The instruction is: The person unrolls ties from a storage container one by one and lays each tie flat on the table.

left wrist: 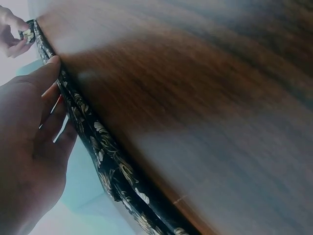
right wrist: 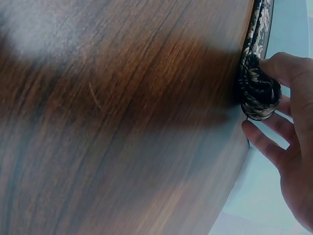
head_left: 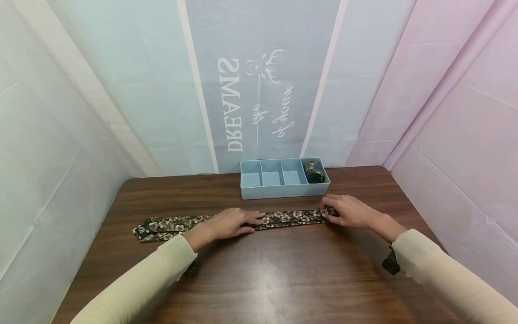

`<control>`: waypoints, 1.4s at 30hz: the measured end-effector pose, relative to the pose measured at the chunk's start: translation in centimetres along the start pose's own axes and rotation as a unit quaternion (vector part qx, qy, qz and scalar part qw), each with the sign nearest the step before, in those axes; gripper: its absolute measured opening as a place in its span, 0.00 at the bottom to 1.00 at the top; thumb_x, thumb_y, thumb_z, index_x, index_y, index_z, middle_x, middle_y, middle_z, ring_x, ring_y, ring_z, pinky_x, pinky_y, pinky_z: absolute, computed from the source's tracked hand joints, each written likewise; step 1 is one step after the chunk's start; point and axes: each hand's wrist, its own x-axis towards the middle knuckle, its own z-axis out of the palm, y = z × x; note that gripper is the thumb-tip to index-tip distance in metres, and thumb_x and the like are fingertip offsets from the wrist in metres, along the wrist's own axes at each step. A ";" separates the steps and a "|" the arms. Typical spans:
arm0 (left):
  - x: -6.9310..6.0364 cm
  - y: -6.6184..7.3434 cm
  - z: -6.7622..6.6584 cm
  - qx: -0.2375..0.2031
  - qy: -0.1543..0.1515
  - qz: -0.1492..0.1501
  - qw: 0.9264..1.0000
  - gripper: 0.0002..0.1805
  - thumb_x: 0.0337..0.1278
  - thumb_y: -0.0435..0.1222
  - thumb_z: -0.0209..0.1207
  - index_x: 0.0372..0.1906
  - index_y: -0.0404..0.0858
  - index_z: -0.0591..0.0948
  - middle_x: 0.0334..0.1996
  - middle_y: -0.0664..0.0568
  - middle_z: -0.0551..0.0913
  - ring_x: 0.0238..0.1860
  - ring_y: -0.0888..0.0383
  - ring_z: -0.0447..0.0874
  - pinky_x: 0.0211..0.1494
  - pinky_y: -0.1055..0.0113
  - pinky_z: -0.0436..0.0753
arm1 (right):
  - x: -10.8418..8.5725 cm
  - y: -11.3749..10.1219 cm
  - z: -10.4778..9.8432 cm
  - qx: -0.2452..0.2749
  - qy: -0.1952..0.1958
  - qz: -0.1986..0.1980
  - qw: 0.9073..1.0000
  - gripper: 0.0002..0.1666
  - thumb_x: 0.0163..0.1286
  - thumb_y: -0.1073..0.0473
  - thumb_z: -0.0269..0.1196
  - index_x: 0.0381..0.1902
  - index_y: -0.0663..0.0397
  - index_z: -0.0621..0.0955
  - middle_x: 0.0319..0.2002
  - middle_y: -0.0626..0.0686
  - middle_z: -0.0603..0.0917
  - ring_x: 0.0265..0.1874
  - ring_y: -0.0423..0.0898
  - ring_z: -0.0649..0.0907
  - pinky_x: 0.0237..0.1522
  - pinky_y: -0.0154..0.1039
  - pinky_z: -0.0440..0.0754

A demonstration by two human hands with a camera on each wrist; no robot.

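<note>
A dark necktie with a pale floral pattern (head_left: 289, 218) lies lengthwise across the table, its wide pointed end at the left. The left hand (head_left: 229, 223) rests on the middle of it with fingers extended; in the left wrist view that hand (left wrist: 34, 142) touches the tie (left wrist: 105, 152) along its edge. At the tie's right end, the right hand (head_left: 350, 211) holds a small rolled part. The right wrist view shows this roll (right wrist: 260, 90) between the thumb and fingers of the right hand (right wrist: 293, 117).
A light blue box (head_left: 279, 192) with several compartments stands at the table's back edge. Its rightmost compartment holds a rolled dark blue floral tie (head_left: 314, 172). Behind the wooden table (head_left: 283, 279) hangs a printed curtain (head_left: 267, 27).
</note>
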 end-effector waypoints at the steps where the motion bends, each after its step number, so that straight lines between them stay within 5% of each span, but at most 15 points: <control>1: -0.1 0.0 0.0 0.000 0.000 0.000 1.000 0.23 0.79 0.42 0.61 0.72 0.45 0.80 0.76 0.50 0.73 0.67 0.46 0.82 0.69 0.51 0.82 | 0.0 0.0 0.0 0.000 -0.001 -0.001 1.000 0.13 0.69 0.58 0.73 0.50 0.45 0.85 0.43 0.42 0.83 0.29 0.33 0.76 0.31 0.35 0.77; 5: -0.5 -0.2 0.0 0.003 0.004 -0.001 1.000 0.23 0.78 0.42 0.61 0.72 0.45 0.80 0.76 0.50 0.73 0.63 0.46 0.85 0.66 0.51 0.83 | -0.1 0.2 -0.2 -0.004 0.001 -0.021 1.000 0.18 0.69 0.61 0.72 0.56 0.47 0.86 0.44 0.44 0.83 0.28 0.33 0.74 0.31 0.34 0.76; 10: -1.0 -0.4 -0.1 0.005 0.009 0.000 1.000 0.23 0.78 0.42 0.61 0.72 0.45 0.80 0.75 0.49 0.74 0.64 0.46 0.84 0.66 0.50 0.84 | -0.2 0.3 -0.2 -0.015 -0.004 -0.041 0.999 0.15 0.68 0.64 0.72 0.52 0.50 0.88 0.41 0.46 0.79 0.26 0.33 0.72 0.28 0.33 0.73; 28: -2.5 -1.4 -0.2 0.006 0.014 -0.002 1.000 0.22 0.77 0.41 0.62 0.70 0.43 0.81 0.75 0.48 0.75 0.71 0.48 0.78 0.68 0.49 0.82 | -0.4 0.0 -0.2 -0.026 -0.005 -0.010 1.000 0.11 0.71 0.56 0.71 0.49 0.52 0.89 0.42 0.48 0.81 0.28 0.36 0.77 0.31 0.38 0.79; 34: -2.5 -1.2 -0.6 0.022 0.020 -0.002 1.000 0.21 0.77 0.42 0.62 0.69 0.43 0.83 0.73 0.49 0.78 0.68 0.49 0.82 0.64 0.50 0.85 | -0.3 0.0 0.2 -0.020 0.030 -0.021 0.999 0.11 0.70 0.48 0.74 0.42 0.47 0.89 0.36 0.43 0.80 0.26 0.34 0.76 0.29 0.34 0.78; 42: -1.3 -0.5 -0.2 0.052 0.067 0.011 0.996 0.17 0.75 0.41 0.64 0.62 0.41 0.87 0.70 0.47 0.81 0.65 0.48 0.85 0.64 0.51 0.85 | -0.4 0.0 0.5 -0.033 0.049 -0.020 0.998 0.08 0.66 0.53 0.77 0.38 0.45 0.87 0.35 0.41 0.82 0.26 0.31 0.74 0.26 0.32 0.76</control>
